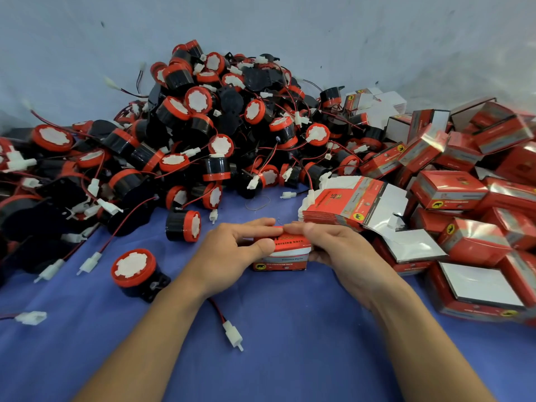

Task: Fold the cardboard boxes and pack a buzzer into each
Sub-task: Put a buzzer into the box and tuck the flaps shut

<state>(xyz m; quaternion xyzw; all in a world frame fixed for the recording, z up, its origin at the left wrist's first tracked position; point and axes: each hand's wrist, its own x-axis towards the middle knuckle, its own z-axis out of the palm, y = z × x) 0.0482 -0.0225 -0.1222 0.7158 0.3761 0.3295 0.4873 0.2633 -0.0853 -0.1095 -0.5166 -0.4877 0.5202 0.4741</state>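
A small red cardboard box [285,253] stands on the blue cloth at the centre, held between both hands. My left hand [232,253] grips its left side, thumb on the front and fingers over the top. My right hand [333,245] grips its right side, fingers curled over the top edge. Its top looks nearly folded down. A loose buzzer [183,226], black with a red cap, lies just left of my left hand. Another buzzer [136,272] sits nearer me on the left. A stack of flat unfolded boxes [348,204] lies just beyond my right hand.
A large heap of buzzers [203,126] with red wires and white plugs fills the back and left. Several folded red boxes [464,198] are piled on the right. A white plug [233,336] on a wire lies between my forearms on the blue cloth [275,358].
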